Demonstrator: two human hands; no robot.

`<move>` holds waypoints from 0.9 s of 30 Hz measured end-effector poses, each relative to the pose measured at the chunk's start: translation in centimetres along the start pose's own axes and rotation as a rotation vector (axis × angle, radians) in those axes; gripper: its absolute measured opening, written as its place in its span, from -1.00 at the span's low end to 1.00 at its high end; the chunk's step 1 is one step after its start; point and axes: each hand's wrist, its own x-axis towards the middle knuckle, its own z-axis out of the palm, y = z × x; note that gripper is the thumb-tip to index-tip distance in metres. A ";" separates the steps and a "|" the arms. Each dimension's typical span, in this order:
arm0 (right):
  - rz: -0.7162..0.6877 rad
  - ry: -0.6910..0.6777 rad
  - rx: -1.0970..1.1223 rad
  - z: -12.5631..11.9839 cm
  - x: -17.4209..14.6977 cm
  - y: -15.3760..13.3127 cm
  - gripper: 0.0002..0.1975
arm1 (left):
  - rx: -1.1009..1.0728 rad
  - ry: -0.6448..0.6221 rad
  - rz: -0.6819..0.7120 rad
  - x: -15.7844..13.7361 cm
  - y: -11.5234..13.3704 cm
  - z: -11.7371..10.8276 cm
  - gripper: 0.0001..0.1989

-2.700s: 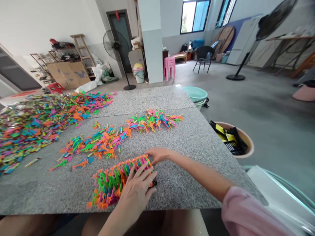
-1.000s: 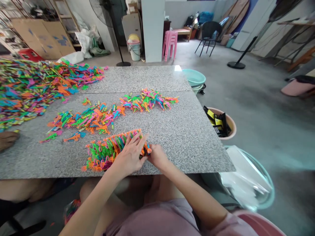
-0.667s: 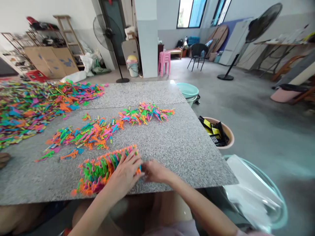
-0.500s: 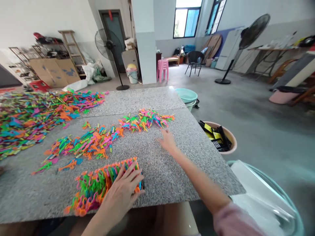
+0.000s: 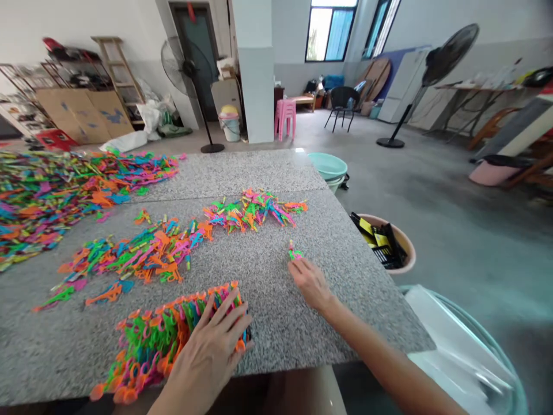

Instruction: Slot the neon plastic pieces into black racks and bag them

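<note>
My left hand [image 5: 211,340] lies with spread fingers on the right end of a packed row of bright plastic pieces [image 5: 159,328] at the table's near edge. Orange round ends and green and pink loops stick out of that row; what lies under my palm is hidden. Farther right, my right hand [image 5: 310,282] pinches a small green and pink plastic piece [image 5: 294,254] just over the table. Beyond it is a loose heap of similar pieces [image 5: 254,210]. Another loose heap [image 5: 159,248] spreads behind the packed row.
A large pile of mixed plastic pieces [image 5: 56,196] covers the far left of the speckled stone table [image 5: 268,311]. Off its right edge stand a turquoise basin [image 5: 328,165], a tub with black and yellow things [image 5: 408,248] and a white plastic sheet [image 5: 458,357].
My right hand has drawn back toward me from beside the far heap, and a green and pink piece now shows at its fingertips. My left hand stays on the packed row.
</note>
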 end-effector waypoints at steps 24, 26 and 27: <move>0.202 -0.317 1.217 3.0 2.4 -8.0 -0.82 | -0.035 -0.147 -0.083 0.1 0.5 -1.4 -0.73; 0.198 -0.303 1.233 3.3 2.5 -9.1 -0.77 | -0.037 -0.162 -0.077 0.1 0.5 -1.4 -0.73; 0.177 -0.294 1.207 3.2 2.7 -9.3 -0.77 | -0.042 -0.166 -0.074 0.1 0.6 -1.4 -0.73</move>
